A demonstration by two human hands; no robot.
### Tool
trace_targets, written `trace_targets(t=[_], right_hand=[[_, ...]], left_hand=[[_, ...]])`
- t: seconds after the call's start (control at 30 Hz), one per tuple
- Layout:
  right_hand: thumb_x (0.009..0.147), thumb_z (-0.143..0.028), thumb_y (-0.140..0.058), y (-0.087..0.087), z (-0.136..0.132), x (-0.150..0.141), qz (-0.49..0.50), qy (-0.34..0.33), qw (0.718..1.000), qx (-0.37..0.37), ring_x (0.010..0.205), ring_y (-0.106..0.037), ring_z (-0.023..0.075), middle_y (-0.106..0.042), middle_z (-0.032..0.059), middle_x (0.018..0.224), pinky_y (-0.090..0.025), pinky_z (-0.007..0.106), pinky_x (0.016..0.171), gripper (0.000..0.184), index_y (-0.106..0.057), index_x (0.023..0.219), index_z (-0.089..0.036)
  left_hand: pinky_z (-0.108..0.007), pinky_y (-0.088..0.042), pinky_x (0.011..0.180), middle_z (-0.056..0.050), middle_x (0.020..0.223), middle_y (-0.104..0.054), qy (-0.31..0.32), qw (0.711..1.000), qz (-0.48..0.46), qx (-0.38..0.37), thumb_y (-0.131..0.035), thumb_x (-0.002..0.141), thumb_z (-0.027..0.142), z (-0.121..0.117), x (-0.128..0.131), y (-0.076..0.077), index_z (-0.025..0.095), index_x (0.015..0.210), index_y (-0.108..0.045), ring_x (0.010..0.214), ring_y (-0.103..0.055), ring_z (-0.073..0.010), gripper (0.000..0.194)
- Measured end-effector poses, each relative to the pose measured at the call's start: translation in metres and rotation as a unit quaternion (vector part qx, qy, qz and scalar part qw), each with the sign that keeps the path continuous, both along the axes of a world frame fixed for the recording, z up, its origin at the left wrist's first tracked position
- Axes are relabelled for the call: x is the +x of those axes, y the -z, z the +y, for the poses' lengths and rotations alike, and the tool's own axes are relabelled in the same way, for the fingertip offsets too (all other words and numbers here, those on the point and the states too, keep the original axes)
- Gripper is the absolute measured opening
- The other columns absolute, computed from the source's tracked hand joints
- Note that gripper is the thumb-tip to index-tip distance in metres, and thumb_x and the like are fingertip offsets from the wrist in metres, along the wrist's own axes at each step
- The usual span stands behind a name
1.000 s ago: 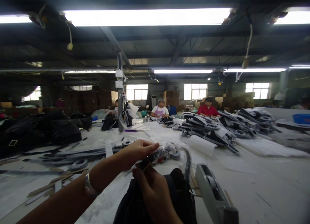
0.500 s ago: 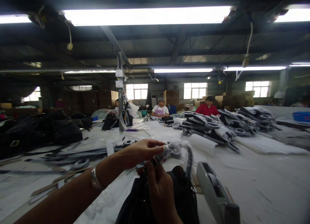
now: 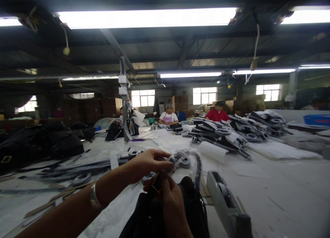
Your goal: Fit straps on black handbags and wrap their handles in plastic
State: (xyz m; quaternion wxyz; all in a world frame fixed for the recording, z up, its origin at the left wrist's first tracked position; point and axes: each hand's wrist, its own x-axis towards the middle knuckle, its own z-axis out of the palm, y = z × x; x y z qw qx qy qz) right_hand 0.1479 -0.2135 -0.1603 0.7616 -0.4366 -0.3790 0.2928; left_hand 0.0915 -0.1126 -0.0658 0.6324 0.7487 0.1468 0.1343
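Observation:
A black bag (image 3: 140, 215) stands upright in front of me, its arched handle (image 3: 198, 169) wrapped in clear plastic film. My left hand (image 3: 151, 165), with a silver bangle on the wrist, pinches the left end of that handle between thumb and fingers. Just below it, my right hand (image 3: 172, 200) is closed at the handle's base; its fingertips are partly hidden, and whether they hold film or strap is unclear. A gold rectangular buckle (image 3: 156, 185) shows beside the right thumb.
A grey tape dispenser (image 3: 228, 203) stands right of the bag. Wrapped black pieces (image 3: 216, 133) are piled farther back, with black bags (image 3: 64, 142) at the left. Card strips (image 3: 41, 205) lie at the left. Two co-workers (image 3: 168, 116) sit across the table near a metal post (image 3: 124, 111).
My right thumb has moved up closer to the left fingertips, and the buckle has tilted and shows more fully. The view has shifted slightly to the right.

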Motion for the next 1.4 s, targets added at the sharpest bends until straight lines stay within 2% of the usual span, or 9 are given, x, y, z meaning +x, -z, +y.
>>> trace_targets(t=[0.13, 0.27, 0.33, 0.53, 0.83, 1.0, 1.17, 1.3, 1.4], right_hand=[[0.088, -0.071, -0.047, 0.005, -0.003, -0.003, 0.085, -0.056, 0.995, 0.013, 0.078, -0.069, 0.0234, -0.072, 0.0091, 0.081, -0.054, 0.032, 0.071, 0.061, -0.071, 0.087, -0.014], [0.085, -0.058, -0.064, 0.013, -0.009, -0.009, 0.053, -0.096, 0.993, 0.043, 0.101, -0.066, 0.0254, -0.073, 0.0078, 0.1, -0.049, 0.034, 0.092, 0.047, -0.072, 0.105, -0.017], [0.08, -0.052, -0.073, 0.017, -0.01, -0.012, 0.026, -0.117, 0.992, 0.038, 0.107, -0.064, 0.0275, -0.073, 0.0073, 0.106, -0.047, 0.034, 0.095, 0.046, -0.071, 0.11, -0.018], [0.084, -0.056, -0.065, 0.021, -0.008, -0.014, -0.037, -0.048, 0.998, -0.013, 0.083, -0.068, 0.0267, -0.077, 0.0095, 0.086, -0.048, 0.03, 0.071, 0.044, -0.074, 0.091, -0.014], [0.091, -0.052, -0.058, 0.016, -0.011, -0.018, -0.057, -0.038, 0.997, -0.044, 0.071, -0.069, 0.022, -0.077, 0.0083, 0.078, -0.048, 0.026, 0.062, 0.039, -0.073, 0.09, -0.016], [0.092, -0.051, -0.057, 0.012, -0.014, -0.016, -0.078, -0.026, 0.995, -0.055, 0.072, -0.069, 0.0212, -0.077, 0.0073, 0.079, -0.048, 0.025, 0.062, 0.038, -0.074, 0.086, -0.017], [0.09, -0.051, -0.06, 0.018, -0.011, -0.011, -0.041, -0.033, 0.998, -0.042, 0.069, -0.069, 0.0209, -0.076, 0.007, 0.075, -0.048, 0.025, 0.061, 0.038, -0.073, 0.086, -0.016], [0.091, -0.052, -0.058, 0.018, -0.012, -0.008, -0.032, -0.039, 0.998, -0.033, 0.069, -0.068, 0.0208, -0.076, 0.0079, 0.077, -0.046, 0.025, 0.06, 0.041, -0.075, 0.089, -0.015], [0.091, -0.043, -0.06, 0.015, -0.014, -0.009, -0.05, -0.041, 0.998, -0.02, 0.079, -0.07, 0.0227, -0.077, 0.0079, 0.087, -0.05, 0.028, 0.069, 0.031, -0.074, 0.094, -0.016]], left_hand=[[-0.026, -0.05, 0.071, -0.008, 0.09, -0.079, 0.009, 1.0, 0.02, 0.02, -0.083, 0.071, 0.031, 0.0, -0.013, 0.002, 0.014, 0.117, -0.07, 0.082, -0.071, -0.0196, 0.051], [-0.028, -0.053, 0.069, -0.009, 0.088, -0.08, -0.013, 1.0, 0.01, 0.015, -0.082, 0.072, 0.028, -0.006, -0.019, 0.001, 0.014, 0.119, -0.069, 0.075, -0.071, -0.0188, 0.051], [-0.029, -0.054, 0.075, -0.009, 0.086, -0.08, -0.031, 1.0, -0.002, 0.003, -0.085, 0.069, 0.027, -0.009, -0.021, 0.001, 0.012, 0.117, -0.07, 0.08, -0.072, -0.0207, 0.052], [-0.031, -0.053, 0.082, -0.008, 0.09, -0.08, -0.034, 0.999, 0.001, -0.012, -0.084, 0.071, 0.028, -0.015, -0.033, 0.0, 0.015, 0.118, -0.07, 0.088, -0.072, -0.0224, 0.052], [-0.023, -0.049, 0.07, -0.003, 0.08, -0.076, -0.091, 0.995, -0.032, -0.031, -0.082, 0.074, 0.037, -0.004, -0.042, 0.015, 0.016, 0.123, -0.067, 0.073, -0.067, -0.0145, 0.055], [-0.022, -0.047, 0.069, -0.002, 0.084, -0.075, -0.106, 0.993, -0.036, -0.026, -0.085, 0.071, 0.029, -0.004, -0.036, 0.012, 0.016, 0.125, -0.064, 0.074, -0.064, -0.0123, 0.059], [-0.024, -0.049, 0.074, -0.002, 0.089, -0.075, -0.102, 0.994, -0.025, -0.029, -0.085, 0.068, 0.02, -0.012, -0.035, 0.015, 0.017, 0.127, -0.062, 0.08, -0.066, -0.0143, 0.064], [-0.024, -0.048, 0.063, -0.005, 0.092, -0.076, -0.087, 0.996, -0.003, -0.014, -0.084, 0.069, 0.021, -0.015, -0.043, 0.023, 0.016, 0.129, -0.059, 0.076, -0.067, -0.0167, 0.066], [-0.024, -0.045, 0.055, -0.007, 0.091, -0.077, -0.095, 0.995, 0.016, 0.005, -0.083, 0.069, 0.024, -0.013, -0.05, 0.025, 0.015, 0.125, -0.062, 0.07, -0.067, -0.0174, 0.061]])
